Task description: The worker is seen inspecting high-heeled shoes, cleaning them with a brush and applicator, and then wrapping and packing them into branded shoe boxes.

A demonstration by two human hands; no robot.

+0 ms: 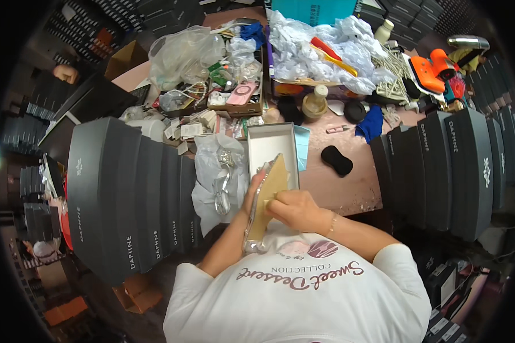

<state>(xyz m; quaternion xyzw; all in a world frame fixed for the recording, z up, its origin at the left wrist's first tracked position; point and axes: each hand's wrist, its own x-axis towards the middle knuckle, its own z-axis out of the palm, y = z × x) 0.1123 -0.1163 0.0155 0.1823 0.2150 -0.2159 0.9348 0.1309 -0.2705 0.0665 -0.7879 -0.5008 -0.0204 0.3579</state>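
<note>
Clasped along one side by the left hand [250, 196], silver-edged shoe [260, 224] before the white T-shirt [303, 303], right hand [293, 209] curled against its tan sole [276, 179], cannot tell if pinching anything, open shoebox [270, 141] just beyond, silver sandal [221, 201] on tissue paper [206, 166] at left

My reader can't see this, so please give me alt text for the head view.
A person's left hand holds a silver-trimmed, tan-soled shoe, and the curled right hand touches it. Just beyond is an open box; to its left, a silver shoe lies on white paper, and dark boxes line both sides.
</note>
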